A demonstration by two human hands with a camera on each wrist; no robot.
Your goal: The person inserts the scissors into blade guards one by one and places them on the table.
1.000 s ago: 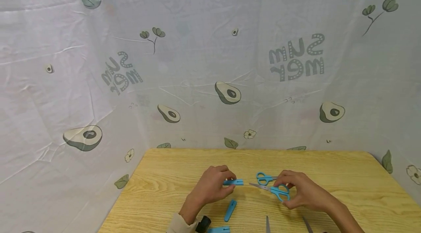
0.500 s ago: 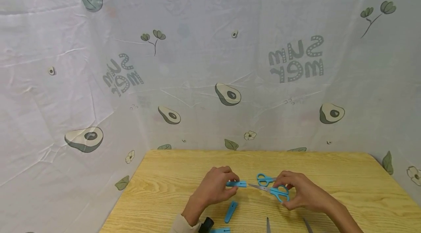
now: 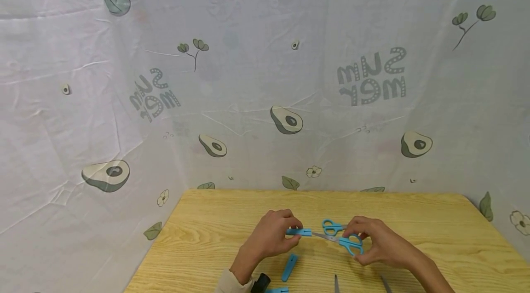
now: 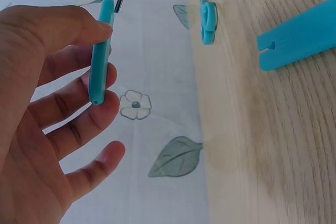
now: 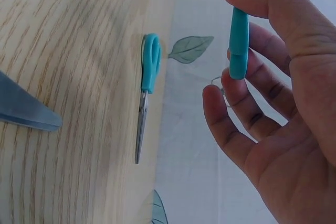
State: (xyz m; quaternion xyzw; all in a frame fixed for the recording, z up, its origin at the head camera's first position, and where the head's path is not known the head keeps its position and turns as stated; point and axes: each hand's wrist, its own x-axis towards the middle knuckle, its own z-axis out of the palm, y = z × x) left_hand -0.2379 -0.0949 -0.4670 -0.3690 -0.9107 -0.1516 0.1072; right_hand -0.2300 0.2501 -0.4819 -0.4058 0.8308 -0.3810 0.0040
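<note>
My left hand (image 3: 273, 236) pinches a blue scissors sheath (image 3: 305, 232) between thumb and fingers, its slotted end facing right. My right hand (image 3: 380, 241) holds a pair of scissors (image 3: 332, 238) by the blue handles. Their blades are closed and point left, with the tip right at the sheath's mouth. In the left wrist view the sheath (image 4: 100, 59) shows edge-on, and only part of the blades appears at the top. The right wrist view shows the held blue handle (image 5: 239, 45) between thumb and fingertips, its blades mostly cut off above.
Behind the hands, a second pair of scissors (image 3: 329, 227) lies on the wooden table (image 3: 215, 219). Two more blue sheaths lie near the front, one slanted (image 3: 289, 267) and one at the frame edge (image 3: 277, 290). Scissor blades (image 3: 337, 283) poke in at the bottom. A printed curtain (image 3: 248, 77) hangs behind.
My left hand has brought the sheath slightly right, so the gap to the blade tip has closed. The right hand keeps its grip on the scissors and has hardly moved.
</note>
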